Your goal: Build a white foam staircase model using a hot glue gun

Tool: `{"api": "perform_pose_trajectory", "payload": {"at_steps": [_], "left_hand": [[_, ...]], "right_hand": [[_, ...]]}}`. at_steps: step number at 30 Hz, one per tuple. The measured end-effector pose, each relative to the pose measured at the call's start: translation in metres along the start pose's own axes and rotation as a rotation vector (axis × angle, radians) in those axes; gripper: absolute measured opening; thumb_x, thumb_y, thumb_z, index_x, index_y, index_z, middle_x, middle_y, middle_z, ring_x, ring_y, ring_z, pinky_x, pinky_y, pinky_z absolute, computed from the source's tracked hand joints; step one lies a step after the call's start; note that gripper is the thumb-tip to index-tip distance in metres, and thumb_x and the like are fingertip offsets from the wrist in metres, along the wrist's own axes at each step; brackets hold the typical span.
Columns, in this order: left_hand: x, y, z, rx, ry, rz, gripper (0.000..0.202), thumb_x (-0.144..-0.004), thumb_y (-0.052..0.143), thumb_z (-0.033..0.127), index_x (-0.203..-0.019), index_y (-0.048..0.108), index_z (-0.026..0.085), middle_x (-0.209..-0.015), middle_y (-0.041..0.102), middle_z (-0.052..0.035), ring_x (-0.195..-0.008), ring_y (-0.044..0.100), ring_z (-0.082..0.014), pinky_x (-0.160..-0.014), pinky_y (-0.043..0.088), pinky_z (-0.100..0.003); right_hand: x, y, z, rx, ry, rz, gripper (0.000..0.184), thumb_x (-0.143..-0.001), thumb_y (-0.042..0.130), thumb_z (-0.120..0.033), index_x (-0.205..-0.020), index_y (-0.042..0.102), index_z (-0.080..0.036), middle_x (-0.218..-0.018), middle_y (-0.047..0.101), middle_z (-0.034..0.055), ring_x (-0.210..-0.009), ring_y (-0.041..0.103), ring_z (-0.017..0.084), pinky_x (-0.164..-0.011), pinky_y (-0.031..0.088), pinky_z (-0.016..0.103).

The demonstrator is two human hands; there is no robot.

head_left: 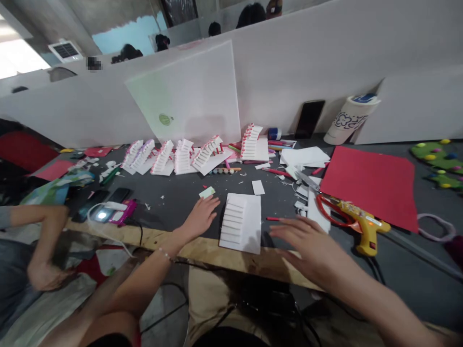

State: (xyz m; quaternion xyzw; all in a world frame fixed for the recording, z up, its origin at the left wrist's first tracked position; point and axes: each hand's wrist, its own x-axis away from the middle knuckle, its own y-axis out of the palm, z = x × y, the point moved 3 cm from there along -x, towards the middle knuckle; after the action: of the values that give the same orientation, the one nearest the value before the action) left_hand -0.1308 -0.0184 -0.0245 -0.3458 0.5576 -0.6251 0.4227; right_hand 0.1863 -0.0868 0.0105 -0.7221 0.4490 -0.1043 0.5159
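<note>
Hovering on the two sides of the white card with steps (251, 224) are my left hand (200, 215) and my right hand (309, 246). The fingers of my left hand are loose, with small gaps between them. They are just left of the card's top part, and their tips are close to a little green and white card (207, 193). I cannot tell if they touch it. The fingers of my right hand are spread apart. They are near the card's right side, with a bit of dark table (177, 197) between, and just beside a short pink stick (273, 219).

The white card with steps lies between my hands, its near end over the wooden edge (202, 250). The steps go up its left half. Just past its far end is a small white card (258, 187).

Farther to the right are scissors with red handles (327, 216), a yellow glue gun (367, 231) and a big red sheet (372, 185). At the back, little stair models (183, 156) stand in a row. Behind them are a black phone (310, 119) and a white cup (349, 120). On my far left is another person's bent arm (43, 241).
</note>
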Motion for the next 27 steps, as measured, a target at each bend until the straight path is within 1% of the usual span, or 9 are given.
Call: {"api": "perform_pose_trajectory", "payload": {"at_steps": [2,4,7,14,17,19,21,24,27], "left_hand": [[0.011,0.005,0.003,-0.099,0.060,-0.029,0.042,-0.098,0.042,0.024,-0.138,0.054,0.017,-0.148,0.053,-0.0124,-0.146,0.035,-0.0270,-0.120,0.027,-0.054],[0.012,0.009,0.008,-0.160,0.085,-0.020,0.044,-0.099,0.041,0.026,-0.141,0.052,0.018,-0.150,0.050,-0.0117,-0.149,0.029,-0.0265,-0.121,0.022,-0.054],[-0.002,0.014,0.017,-0.187,0.096,0.006,0.045,-0.099,0.040,0.025,-0.142,0.051,0.018,-0.151,0.049,-0.0119,-0.150,0.028,-0.0272,-0.122,0.020,-0.055],[-0.044,0.017,0.021,-0.175,0.044,0.023,0.046,-0.099,0.034,0.022,-0.139,0.055,0.011,-0.149,0.051,-0.0160,-0.146,0.036,-0.0306,-0.122,0.019,-0.058],[-0.054,0.016,0.019,-0.142,0.022,0.049,0.045,-0.097,0.038,0.023,-0.136,0.057,0.014,-0.146,0.054,-0.0151,-0.143,0.039,-0.0305,-0.122,0.021,-0.057],[-0.058,0.015,0.018,-0.122,0.012,0.064,0.044,-0.096,0.039,0.022,-0.134,0.059,0.016,-0.145,0.056,-0.0141,-0.141,0.042,-0.0304,-0.121,0.022,-0.057],[-0.062,0.015,0.019,-0.097,-0.013,0.098,0.042,-0.095,0.039,0.019,-0.130,0.061,0.017,-0.140,0.060,-0.0128,-0.136,0.048,-0.0295,-0.120,0.024,-0.056],[-0.062,0.011,0.021,-0.017,-0.067,0.200,0.038,-0.094,0.038,0.015,-0.120,0.066,0.018,-0.123,0.069,-0.0112,-0.119,0.058,-0.0263,-0.109,0.038,-0.048],[-0.059,0.002,0.019,0.075,-0.070,0.313,0.033,-0.096,0.038,0.018,-0.110,0.068,0.019,-0.098,0.073,-0.0086,-0.097,0.063,-0.0235,-0.093,0.044,-0.041]], "right_hand": [[-0.017,0.033,0.014,0.013,-0.056,-0.086,0.033,-0.091,0.058,-0.027,-0.122,0.067,-0.029,-0.128,0.069,0.0048,-0.127,0.056,0.027,-0.112,0.035,0.054],[-0.023,0.058,0.023,0.035,-0.059,-0.140,0.044,-0.089,0.056,-0.024,-0.133,0.062,-0.027,-0.137,0.064,0.0063,-0.134,0.051,0.029,-0.116,0.029,0.056],[-0.027,0.073,0.030,0.089,-0.010,-0.161,0.050,-0.089,0.055,-0.025,-0.139,0.057,-0.026,-0.142,0.060,0.0059,-0.138,0.046,0.030,-0.118,0.025,0.055],[-0.060,0.059,0.048,0.255,0.023,-0.199,0.049,-0.093,0.047,-0.022,-0.140,0.055,-0.020,-0.146,0.055,0.0085,-0.140,0.044,0.031,-0.117,0.026,0.056],[-0.078,0.043,0.055,0.277,0.048,-0.215,0.041,-0.095,0.044,-0.022,-0.131,0.063,-0.022,-0.136,0.064,0.0075,-0.129,0.056,0.029,-0.113,0.031,0.052],[-0.098,0.029,0.063,0.326,0.167,-0.221,0.035,-0.098,0.040,-0.026,-0.114,0.071,-0.021,-0.116,0.075,0.0089,-0.109,0.067,0.026,-0.105,0.039,0.047],[-0.125,0.017,0.074,0.420,0.389,-0.223,0.040,-0.101,0.034,-0.029,-0.094,0.073,-0.019,-0.093,0.078,0.0113,-0.090,0.071,0.025,-0.091,0.046,0.040],[-0.165,0.015,0.089,0.449,0.652,-0.255,0.039,-0.099,0.041,-0.041,-0.098,0.072,-0.018,-0.093,0.077,0.0137,-0.089,0.072,0.028,-0.075,0.049,0.035],[-0.191,0.025,0.099,0.420,0.726,-0.269,0.042,-0.094,0.050,-0.050,-0.108,0.070,-0.016,-0.105,0.075,0.0163,-0.099,0.070,0.031,-0.074,0.050,0.036]]}}
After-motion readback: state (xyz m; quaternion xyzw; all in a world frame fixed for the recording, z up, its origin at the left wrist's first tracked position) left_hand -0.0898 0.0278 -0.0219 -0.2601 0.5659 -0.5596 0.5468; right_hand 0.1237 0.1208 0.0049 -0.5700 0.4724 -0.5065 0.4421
